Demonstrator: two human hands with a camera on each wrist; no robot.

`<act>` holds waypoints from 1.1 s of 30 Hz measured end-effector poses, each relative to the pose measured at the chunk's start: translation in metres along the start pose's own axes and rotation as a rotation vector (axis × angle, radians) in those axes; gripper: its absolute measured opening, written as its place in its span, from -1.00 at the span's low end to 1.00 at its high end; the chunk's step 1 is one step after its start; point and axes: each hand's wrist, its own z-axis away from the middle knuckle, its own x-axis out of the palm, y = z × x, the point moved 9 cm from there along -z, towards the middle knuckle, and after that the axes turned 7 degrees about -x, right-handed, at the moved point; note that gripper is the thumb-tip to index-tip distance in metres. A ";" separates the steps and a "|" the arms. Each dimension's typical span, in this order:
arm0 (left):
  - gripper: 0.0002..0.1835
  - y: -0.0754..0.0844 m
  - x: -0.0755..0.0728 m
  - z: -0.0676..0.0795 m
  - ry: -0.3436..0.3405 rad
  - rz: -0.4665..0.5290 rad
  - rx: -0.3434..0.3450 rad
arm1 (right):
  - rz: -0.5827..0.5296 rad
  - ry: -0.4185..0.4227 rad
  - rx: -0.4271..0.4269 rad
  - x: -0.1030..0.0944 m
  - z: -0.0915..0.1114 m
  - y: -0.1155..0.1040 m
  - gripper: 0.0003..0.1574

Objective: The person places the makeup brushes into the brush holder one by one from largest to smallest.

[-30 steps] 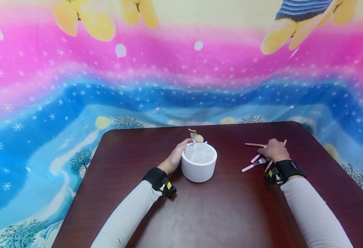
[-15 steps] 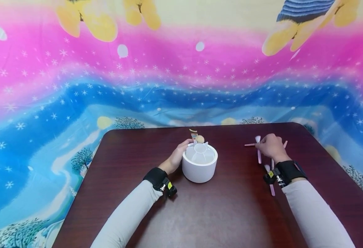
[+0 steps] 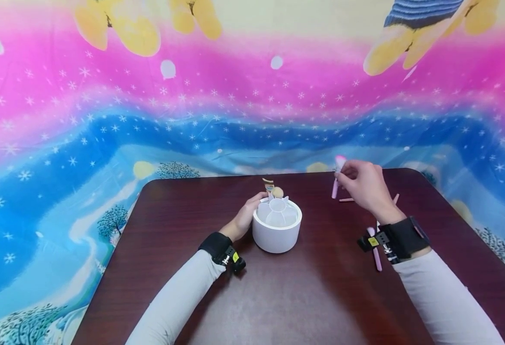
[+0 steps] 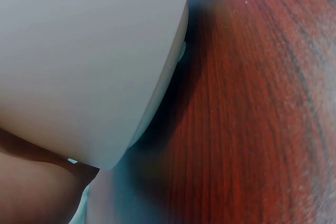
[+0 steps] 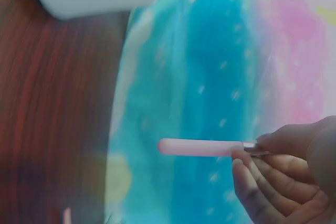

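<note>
A white round organizer (image 3: 276, 235) with clear petal-shaped dividers stands upright on the table. My left hand (image 3: 245, 218) holds it at its left side, fingers reaching round toward the back of the rim. In the left wrist view its smooth wall (image 4: 89, 61) fills much of the picture, part of the hand (image 4: 37, 192) against it. My right hand (image 3: 366, 187) pinches a makeup brush (image 3: 334, 188) above the table's far right part. The brush is upright, bristles up; the right wrist view shows its pink handle (image 5: 202, 147) beyond the fingertips of the hand (image 5: 283, 177), which pinch its metal collar.
On the dark wooden table (image 3: 183, 206), another pink brush (image 3: 377, 256) lies below the right wrist. A thin pink stick (image 3: 346, 200) and others lie partly hidden by the right hand. Small tan ornaments (image 3: 277, 192) show at the organizer's back. A patterned cloth (image 3: 243, 105) hangs behind.
My right hand has picked a makeup brush from the loose pile and raised it up and leftward. Another brush has shifted toward the table's front. The left hand and organizer stay put.
</note>
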 end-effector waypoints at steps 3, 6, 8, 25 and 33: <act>-0.61 0.001 0.001 0.000 0.005 0.004 0.008 | -0.034 0.040 -0.065 -0.002 -0.003 -0.023 -0.94; -0.60 0.002 0.002 -0.001 0.007 0.010 0.017 | -0.095 0.061 -0.121 -0.002 -0.004 -0.043 -0.94; -0.60 0.002 0.003 -0.001 0.007 0.011 0.020 | -0.138 0.054 -0.144 0.001 -0.004 -0.053 -0.93; -0.58 -0.004 0.002 0.000 0.012 0.006 -0.027 | -0.277 -0.113 -0.189 0.056 0.021 -0.078 -0.94; -0.60 -0.001 0.001 0.000 0.022 0.013 -0.007 | -0.293 -0.164 -0.153 0.070 0.024 -0.072 -0.90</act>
